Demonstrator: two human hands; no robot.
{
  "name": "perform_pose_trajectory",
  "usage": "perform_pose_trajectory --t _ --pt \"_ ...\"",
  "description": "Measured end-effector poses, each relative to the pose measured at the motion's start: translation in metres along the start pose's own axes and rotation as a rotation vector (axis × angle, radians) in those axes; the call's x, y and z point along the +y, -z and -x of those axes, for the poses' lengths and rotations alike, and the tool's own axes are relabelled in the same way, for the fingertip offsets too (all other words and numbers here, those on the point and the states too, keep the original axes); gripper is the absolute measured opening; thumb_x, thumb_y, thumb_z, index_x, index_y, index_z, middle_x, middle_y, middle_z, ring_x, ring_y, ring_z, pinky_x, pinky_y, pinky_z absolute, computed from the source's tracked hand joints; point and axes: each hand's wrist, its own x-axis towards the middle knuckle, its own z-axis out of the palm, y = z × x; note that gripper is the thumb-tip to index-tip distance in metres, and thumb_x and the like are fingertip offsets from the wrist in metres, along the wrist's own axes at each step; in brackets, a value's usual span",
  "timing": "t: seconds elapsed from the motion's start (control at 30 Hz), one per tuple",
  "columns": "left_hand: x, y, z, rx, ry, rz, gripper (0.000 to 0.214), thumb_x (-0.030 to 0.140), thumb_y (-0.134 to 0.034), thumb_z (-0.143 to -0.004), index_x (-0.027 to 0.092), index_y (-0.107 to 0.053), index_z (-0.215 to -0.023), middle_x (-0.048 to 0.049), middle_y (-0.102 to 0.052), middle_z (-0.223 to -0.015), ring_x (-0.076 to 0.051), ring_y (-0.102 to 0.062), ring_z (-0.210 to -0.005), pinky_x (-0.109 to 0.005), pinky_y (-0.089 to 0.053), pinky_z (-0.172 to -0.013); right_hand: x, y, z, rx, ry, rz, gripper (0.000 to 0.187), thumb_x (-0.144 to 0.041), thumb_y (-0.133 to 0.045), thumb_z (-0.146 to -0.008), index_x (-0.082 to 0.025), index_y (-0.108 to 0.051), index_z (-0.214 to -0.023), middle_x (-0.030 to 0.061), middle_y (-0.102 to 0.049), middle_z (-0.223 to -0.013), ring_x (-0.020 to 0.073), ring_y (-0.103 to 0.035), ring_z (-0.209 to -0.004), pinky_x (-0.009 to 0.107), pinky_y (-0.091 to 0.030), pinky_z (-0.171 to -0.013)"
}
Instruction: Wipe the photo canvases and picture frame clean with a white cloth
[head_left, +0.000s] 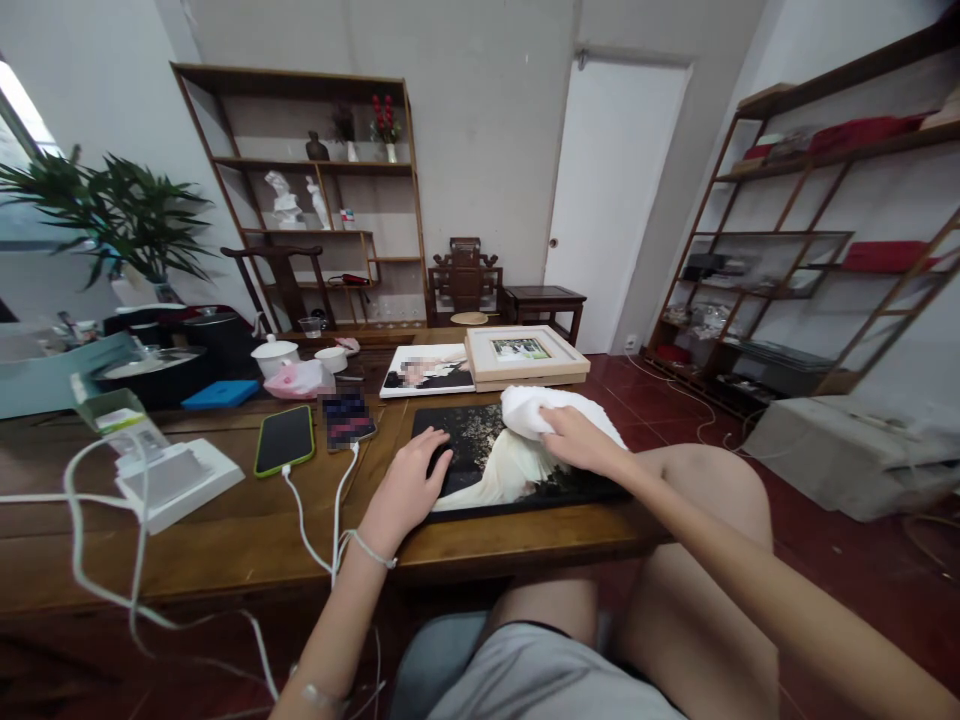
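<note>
A dark photo panel with a pale gown pictured on it lies flat at the front edge of the wooden table. My left hand rests on the panel's left edge, fingers stretched out and thumb apart, holding nothing. Bunched in my right hand is a white towel, pressed on the panel's upper right part. The towel and hand hide that corner of the picture.
Behind the panel lie a white-edged photo print and a light wood picture frame. To the left are a green-cased phone, another phone, white cables, a white box and a blue case.
</note>
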Motion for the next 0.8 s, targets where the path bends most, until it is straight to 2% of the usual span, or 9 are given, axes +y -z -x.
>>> perform_pose_trajectory --t 0.17,0.23,0.33,0.43,0.5,0.6,0.67,0.73,0.8 --pt "0.001 0.002 -0.001 0.161 0.016 0.149 0.046 0.030 -0.034 -0.091 0.012 -0.036 -0.134 -0.0143 -0.041 -0.139 -0.021 -0.037 -0.130 -0.040 -0.027 -0.109 -0.050 -0.011 -0.047 -0.022 0.155 -0.034 0.023 -0.010 -0.039 -0.071 -0.014 -0.058 -0.085 0.0142 -0.065 -0.095 0.0268 -0.059 -0.089 0.035 -0.039 -0.077" --pt "0.000 0.003 -0.002 0.241 0.107 0.255 0.049 0.033 -0.033 -0.092 0.013 -0.032 -0.137 -0.0151 -0.039 -0.140 -0.022 -0.038 -0.129 -0.040 -0.027 -0.109 -0.070 -0.014 -0.048 -0.036 0.251 -0.051 0.024 -0.010 -0.042 -0.070 -0.015 -0.058 -0.087 0.0128 -0.064 -0.104 0.0261 -0.056 -0.102 0.038 -0.036 -0.087" --pt "-0.002 0.008 -0.002 0.336 0.344 0.505 0.052 0.040 -0.034 -0.091 0.017 -0.029 -0.138 -0.0156 -0.038 -0.141 -0.024 -0.040 -0.127 -0.042 -0.032 -0.105 -0.084 -0.016 -0.026 -0.044 0.417 -0.108 0.024 -0.008 -0.044 -0.068 -0.016 -0.057 -0.086 0.0145 -0.061 -0.112 0.0249 -0.041 -0.123 0.045 -0.027 -0.100" --pt "0.001 0.017 -0.002 0.343 0.590 0.775 0.055 0.047 -0.041 -0.087 0.027 -0.028 -0.137 -0.0122 -0.034 -0.144 -0.027 -0.042 -0.126 -0.043 -0.045 -0.091 -0.072 -0.014 0.011 -0.035 0.507 -0.199 0.024 -0.005 -0.044 -0.066 -0.016 -0.057 -0.083 0.0158 -0.060 -0.114 0.0215 -0.032 -0.130 0.046 -0.020 -0.106" --pt "0.006 0.025 -0.002 0.319 0.680 0.902 0.057 0.048 -0.047 -0.084 0.032 -0.029 -0.135 -0.0100 -0.033 -0.144 -0.030 -0.042 -0.126 -0.043 -0.050 -0.082 -0.053 -0.010 0.032 -0.007 0.450 -0.228 0.027 -0.004 -0.042 -0.067 -0.016 -0.058 -0.086 0.0143 -0.058 -0.120 0.0200 -0.036 -0.128 0.042 -0.020 -0.108" --pt "0.014 0.034 -0.002 0.274 0.701 1.023 0.054 0.046 -0.048 -0.083 0.035 -0.031 -0.133 -0.0087 -0.033 -0.144 -0.030 -0.041 -0.127 -0.042 -0.052 -0.075 -0.025 -0.004 0.053 0.043 0.252 -0.180 0.029 -0.005 -0.042 -0.072 -0.015 -0.059 -0.094 0.0142 -0.054 -0.126 0.0232 -0.043 -0.123 0.044 -0.023 -0.107" --pt "0.019 0.038 -0.001 0.240 0.684 1.049 0.052 0.046 -0.047 -0.083 0.035 -0.033 -0.132 -0.0082 -0.032 -0.145 -0.031 -0.041 -0.127 -0.044 -0.052 -0.075 -0.018 -0.001 0.060 0.062 0.160 -0.119 0.023 -0.013 -0.046 -0.078 -0.013 -0.059 -0.097 0.0176 -0.053 -0.127 0.0271 -0.042 -0.123 0.048 -0.025 -0.105" --pt "0.024 0.043 0.000 0.218 0.679 1.041 0.050 0.046 -0.046 -0.084 0.036 -0.034 -0.131 -0.0076 -0.031 -0.146 -0.031 -0.041 -0.126 -0.045 -0.051 -0.075 -0.024 0.001 0.065 0.065 0.167 -0.074 0.024 -0.030 -0.051 -0.083 -0.012 -0.059 -0.096 0.0209 -0.052 -0.127 0.0305 -0.035 -0.128 0.052 -0.024 -0.105" --pt "0.031 0.050 0.001 0.215 0.685 1.036 0.049 0.046 -0.046 -0.083 0.037 -0.035 -0.131 -0.0062 -0.032 -0.145 -0.031 -0.042 -0.125 -0.046 -0.051 -0.075 -0.040 0.000 0.067 0.078 0.234 -0.048 0.039 -0.050 -0.055 -0.080 -0.013 -0.060 -0.092 0.0211 -0.046 -0.132 0.0331 -0.025 -0.132 0.056 -0.021 -0.105"
